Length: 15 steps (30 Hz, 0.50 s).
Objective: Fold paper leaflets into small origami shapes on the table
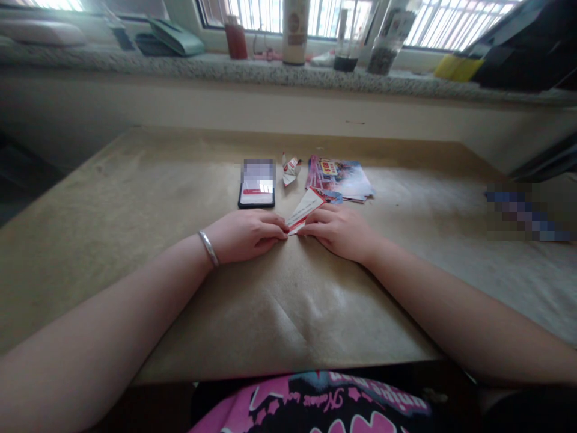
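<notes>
Pinching the folded paper at its near left tip, the left hand lies just nearer than the phone, thumb and fingertips together on that corner. The risk there is slipping: so little paper is caught that a light tug could pull the tip free. Raised knuckles might also nudge the phone, being just beside its near edge. The paper itself sits to the right of the phone and a little nearer; a crease could run crooked if the two hands pulled unevenly, or tear if the narrow point were bent too hard. Farther right of the phone, the right hand bears on the paper's lower side with bent fingers; whether its thumb closes from beneath I cannot tell. Pressing too hard there could flatten a fold askew, and a forward push might disturb the leaflets.

Counting from the left: two hands in all, the left with one bracelet at its wrist, nearer than the phone and to its left; one phone; one small crumpled-looking paper piece, just right of the phone; one folded paper in the hands; and one stack of leaflets, well to the phone's right, whose sheets overlap too much to number. Beyond the phone, the sill bears, among other things, one reddish container and, right of it, one tall pale bottle.
</notes>
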{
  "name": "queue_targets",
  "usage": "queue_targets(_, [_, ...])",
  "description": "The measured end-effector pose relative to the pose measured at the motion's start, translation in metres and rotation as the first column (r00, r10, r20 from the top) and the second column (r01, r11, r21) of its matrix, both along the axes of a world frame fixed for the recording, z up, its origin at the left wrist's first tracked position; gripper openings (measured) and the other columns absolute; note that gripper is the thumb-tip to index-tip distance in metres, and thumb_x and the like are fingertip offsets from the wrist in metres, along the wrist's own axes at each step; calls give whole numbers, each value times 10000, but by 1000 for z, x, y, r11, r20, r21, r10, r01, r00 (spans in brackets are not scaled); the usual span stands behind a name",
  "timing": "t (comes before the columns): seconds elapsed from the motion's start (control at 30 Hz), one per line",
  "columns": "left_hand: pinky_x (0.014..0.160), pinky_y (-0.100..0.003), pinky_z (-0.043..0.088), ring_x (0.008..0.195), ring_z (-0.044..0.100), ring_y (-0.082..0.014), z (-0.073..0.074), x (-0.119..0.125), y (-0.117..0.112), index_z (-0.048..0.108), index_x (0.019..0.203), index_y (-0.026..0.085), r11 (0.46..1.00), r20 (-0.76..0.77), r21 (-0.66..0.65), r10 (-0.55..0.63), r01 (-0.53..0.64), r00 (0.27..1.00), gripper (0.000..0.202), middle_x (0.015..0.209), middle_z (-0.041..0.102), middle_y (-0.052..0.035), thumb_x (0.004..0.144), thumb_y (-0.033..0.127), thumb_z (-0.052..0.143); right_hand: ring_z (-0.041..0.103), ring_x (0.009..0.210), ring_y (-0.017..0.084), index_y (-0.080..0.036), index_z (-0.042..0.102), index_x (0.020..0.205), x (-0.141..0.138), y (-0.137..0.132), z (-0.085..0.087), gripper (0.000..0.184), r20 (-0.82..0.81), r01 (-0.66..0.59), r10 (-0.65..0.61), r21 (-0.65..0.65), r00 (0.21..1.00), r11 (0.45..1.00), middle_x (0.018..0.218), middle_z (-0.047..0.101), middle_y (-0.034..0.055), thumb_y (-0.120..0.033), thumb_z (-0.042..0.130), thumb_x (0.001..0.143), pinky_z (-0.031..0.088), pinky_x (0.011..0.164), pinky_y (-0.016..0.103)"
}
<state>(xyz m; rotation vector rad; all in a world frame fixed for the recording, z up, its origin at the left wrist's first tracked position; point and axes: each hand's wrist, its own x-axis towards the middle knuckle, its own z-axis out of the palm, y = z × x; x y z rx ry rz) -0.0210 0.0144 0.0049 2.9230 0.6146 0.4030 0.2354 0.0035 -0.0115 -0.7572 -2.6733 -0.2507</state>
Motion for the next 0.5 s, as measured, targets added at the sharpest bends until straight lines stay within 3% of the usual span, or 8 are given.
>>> queue_targets(0.3, [878, -290, 526, 987, 643, -169, 2, 1, -1, 683, 1057, 195, 1000, -18, 20, 11, -11, 1000, 285, 1109, 678, -61, 905, 195, 442, 519, 953, 203, -287, 632, 1195, -5, -4, 5, 312, 85, -13, 17, -39, 996, 999, 1087, 658, 59, -250, 428, 962, 392, 813, 346])
queue_targets(0.5, [870, -286, 526, 978, 646, -166, 1, 3, -1, 692, 1047, 213, 999, -21, 33, 15, -14, 1000, 280, 1110, 679, -52, 902, 206, 453, 519, 964, 217, -283, 631, 1178, -9, -7, 11, 298, 145, 16, -15, -5, 989, 1000, 1101, 652, 56, -266, 423, 965, 367, 794, 352])
